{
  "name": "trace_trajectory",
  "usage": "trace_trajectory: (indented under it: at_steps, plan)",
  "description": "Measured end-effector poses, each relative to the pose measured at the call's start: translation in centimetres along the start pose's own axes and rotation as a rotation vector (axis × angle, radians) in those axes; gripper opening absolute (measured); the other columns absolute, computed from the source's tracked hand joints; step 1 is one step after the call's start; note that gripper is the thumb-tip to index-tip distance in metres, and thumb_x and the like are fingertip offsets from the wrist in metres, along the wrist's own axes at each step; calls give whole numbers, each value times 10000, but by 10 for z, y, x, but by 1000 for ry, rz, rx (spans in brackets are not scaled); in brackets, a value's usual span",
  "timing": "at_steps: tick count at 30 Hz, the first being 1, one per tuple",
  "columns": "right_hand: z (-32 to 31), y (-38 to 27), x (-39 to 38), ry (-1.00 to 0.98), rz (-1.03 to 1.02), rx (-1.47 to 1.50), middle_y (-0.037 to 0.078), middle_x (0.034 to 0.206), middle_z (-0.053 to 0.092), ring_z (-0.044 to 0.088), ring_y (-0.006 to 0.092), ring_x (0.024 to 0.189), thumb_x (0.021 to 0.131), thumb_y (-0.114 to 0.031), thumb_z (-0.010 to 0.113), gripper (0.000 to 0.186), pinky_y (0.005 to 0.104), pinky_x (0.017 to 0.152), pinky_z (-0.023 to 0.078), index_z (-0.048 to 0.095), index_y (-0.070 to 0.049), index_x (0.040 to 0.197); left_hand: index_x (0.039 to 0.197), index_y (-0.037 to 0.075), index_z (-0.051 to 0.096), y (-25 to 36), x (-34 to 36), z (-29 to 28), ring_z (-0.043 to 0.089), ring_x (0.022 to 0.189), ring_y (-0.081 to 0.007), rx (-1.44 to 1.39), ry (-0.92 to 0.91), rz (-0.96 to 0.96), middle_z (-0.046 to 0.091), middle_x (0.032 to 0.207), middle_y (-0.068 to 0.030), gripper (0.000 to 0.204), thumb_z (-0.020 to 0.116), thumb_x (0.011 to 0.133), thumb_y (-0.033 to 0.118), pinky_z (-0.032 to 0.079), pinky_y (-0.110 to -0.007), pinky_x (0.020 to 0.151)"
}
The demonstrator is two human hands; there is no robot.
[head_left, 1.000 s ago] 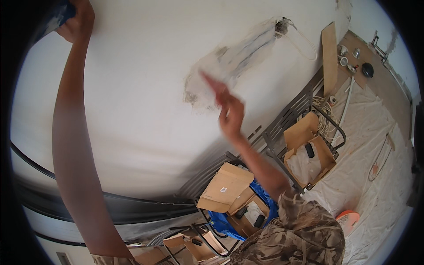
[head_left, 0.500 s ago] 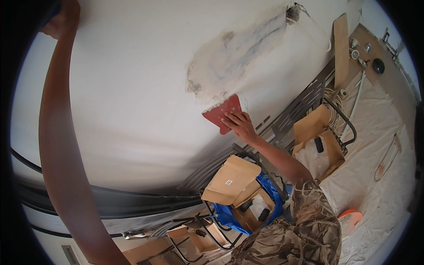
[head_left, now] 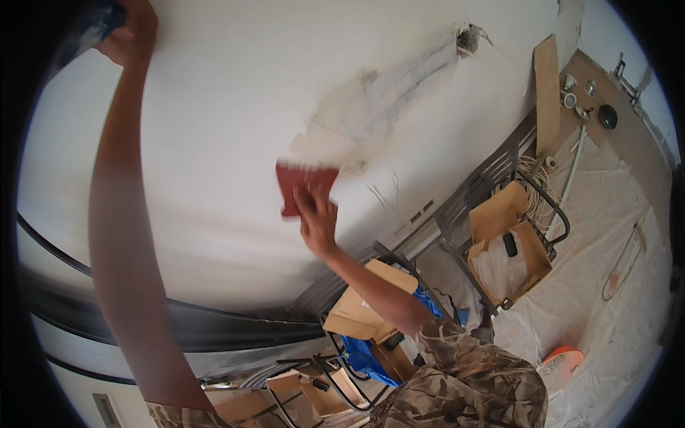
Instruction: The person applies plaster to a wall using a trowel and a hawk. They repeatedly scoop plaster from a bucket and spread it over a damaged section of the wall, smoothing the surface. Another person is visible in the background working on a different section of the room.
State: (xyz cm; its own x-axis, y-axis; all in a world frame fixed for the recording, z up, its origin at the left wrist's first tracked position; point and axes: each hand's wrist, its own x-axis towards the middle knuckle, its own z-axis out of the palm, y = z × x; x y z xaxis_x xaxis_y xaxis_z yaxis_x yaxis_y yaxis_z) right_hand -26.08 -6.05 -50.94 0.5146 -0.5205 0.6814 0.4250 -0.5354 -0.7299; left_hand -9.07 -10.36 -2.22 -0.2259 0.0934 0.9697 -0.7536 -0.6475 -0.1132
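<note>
Below, in the head view, open cardboard boxes (head_left: 534,258) sit on metal chairs (head_left: 488,187), my right forearm (head_left: 382,294) crossing one. Against the white wall (head_left: 214,135), my right grip (head_left: 319,217) holds a red spreader (head_left: 303,175) by a rough patch's (head_left: 371,118) lower-left end, my left grip (head_left: 134,36) grasps a blue object (head_left: 108,18) cut off by darkness, and wrinkled sheeting (head_left: 606,228) covers the floor. One box flap's pale label (head_left: 366,304) is too small to read.

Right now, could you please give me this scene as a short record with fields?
Left hand: holding a blue object, partly out of view
Right hand: gripping a red spreader, its broad edge blurred
Wall: white, with a rough patch leading up to a hole
Floor: pale sheeting, an orange item at lower right
</note>
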Motion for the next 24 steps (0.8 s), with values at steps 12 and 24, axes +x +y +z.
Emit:
trace_trajectory:
  at_steps: [12, 24]
  plan:
    - [-109, 25, 149, 97, -326, -194, 54, 1241, 593, 526, 270, 1075, 766, 20, 550, 597, 438, 864, 368, 551, -142, 1340, 1275, -83, 529, 40, -11, -23, 452, 1243, -438, 40, -80, -37, 511, 1352, -261, 666, 498, 958, 503, 326, -457, 1051]
    - [-98, 155, -54, -488, -199, -214, 105, 1238, 593, 552, 292, 1150, 791, -18, 585, 536, 442, 869, 429, 550, -102, 1319, 1197, -123, 505, 38, -19, -8, 503, 1132, -395, -17, 26, 104, 534, 1242, -285, 570, 485, 980, 404, 385, -432, 966]
